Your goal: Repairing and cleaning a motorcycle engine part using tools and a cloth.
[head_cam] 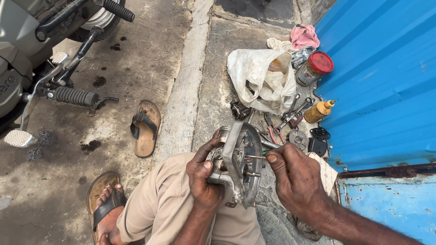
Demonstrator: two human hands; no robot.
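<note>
Your left hand (204,174) fingers closed round the casing (240,163), propped on your knee | your right hand (295,179) pinches a thin tool (256,157) against its face | pliers (272,129), jar (313,68) beyond.

Head camera—looking steeply down, close over the lap (single view).

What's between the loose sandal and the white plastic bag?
Head view: between the sandal and the plastic bag lies only bare ground, crossed by a raised concrete strip. No tools there.
</note>
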